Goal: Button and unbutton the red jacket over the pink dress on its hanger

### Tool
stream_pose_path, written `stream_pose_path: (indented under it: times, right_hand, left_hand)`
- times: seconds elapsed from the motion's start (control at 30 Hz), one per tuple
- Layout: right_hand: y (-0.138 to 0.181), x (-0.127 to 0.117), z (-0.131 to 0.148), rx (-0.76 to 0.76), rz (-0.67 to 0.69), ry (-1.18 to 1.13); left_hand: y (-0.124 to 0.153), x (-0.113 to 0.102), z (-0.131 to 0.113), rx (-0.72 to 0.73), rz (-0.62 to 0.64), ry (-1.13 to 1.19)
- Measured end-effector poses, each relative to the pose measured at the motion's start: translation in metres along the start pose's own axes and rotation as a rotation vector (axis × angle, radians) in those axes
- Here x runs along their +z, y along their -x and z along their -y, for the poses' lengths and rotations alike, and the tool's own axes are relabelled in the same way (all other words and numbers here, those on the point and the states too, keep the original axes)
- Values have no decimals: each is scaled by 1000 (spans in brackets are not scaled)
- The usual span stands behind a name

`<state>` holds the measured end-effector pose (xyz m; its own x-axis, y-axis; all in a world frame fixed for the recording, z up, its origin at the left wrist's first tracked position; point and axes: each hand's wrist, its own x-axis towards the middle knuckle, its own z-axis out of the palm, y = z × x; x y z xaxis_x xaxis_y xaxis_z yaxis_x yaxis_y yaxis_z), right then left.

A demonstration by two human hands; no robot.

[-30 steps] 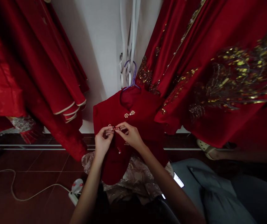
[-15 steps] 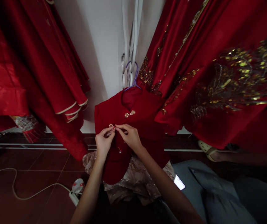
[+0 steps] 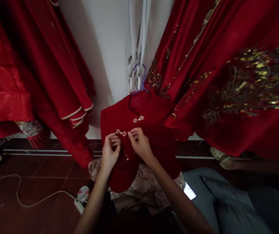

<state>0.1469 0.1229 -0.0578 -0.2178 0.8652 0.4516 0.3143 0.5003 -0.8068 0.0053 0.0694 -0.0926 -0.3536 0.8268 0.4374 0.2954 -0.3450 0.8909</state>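
A small red jacket (image 3: pixel 151 130) hangs on a purple hanger (image 3: pixel 139 79) from a white rack. Two beaded clasps show on its front: an upper clasp (image 3: pixel 138 119) and a lower clasp (image 3: pixel 121 133). My left hand (image 3: pixel 110 152) pinches the jacket's front edge just below the lower clasp. My right hand (image 3: pixel 140 144) is curled, fingers gripping the fabric to the right of that clasp. A gold lace skirt (image 3: pixel 141 188) hangs beneath the jacket.
Long red gowns (image 3: pixel 44 74) hang at the left, a gold-embroidered red gown (image 3: pixel 227 74) at the right. A white cable (image 3: pixel 32 203) and power strip (image 3: pixel 81 201) lie on the dark tiled floor. A lit phone (image 3: pixel 189 190) rests on grey cushions (image 3: pixel 227 201). Another person's sandalled foot (image 3: pixel 219 156) is at the right.
My hands have parted slightly and slid down from the lower clasp, which now shows uncovered between them. The view shifted a little to the right.
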Motion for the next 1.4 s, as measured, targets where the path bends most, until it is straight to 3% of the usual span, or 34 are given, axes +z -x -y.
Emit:
stream_pose_path:
  times: [0.2, 0.4, 0.73, 0.9, 1.1, 1.27, 1.4]
  right_hand:
    - [37, -41, -17, 2, 282, 242]
    - [61, -34, -46, 141, 283, 303]
    - [49, -20, -69, 28, 166, 301]
    - [47, -17, -73, 78, 145, 218]
    - [43, -10, -56, 216, 271, -98]
    - [42, -6, -41, 208, 168, -109]
    - [43, -6, -41, 179, 165, -95]
  left_hand:
    - [63, 0, -12, 81, 319, -595]
    - [54, 17, 11, 147, 305, -891]
    - [23, 23, 31, 199, 271, -851]
    - [22, 23, 40, 230, 226, -777]
    - [35, 22, 43, 281, 145, -747]
    - [42, 23, 35, 242, 90, -577]
    - [42, 24, 31, 172, 88, -539]
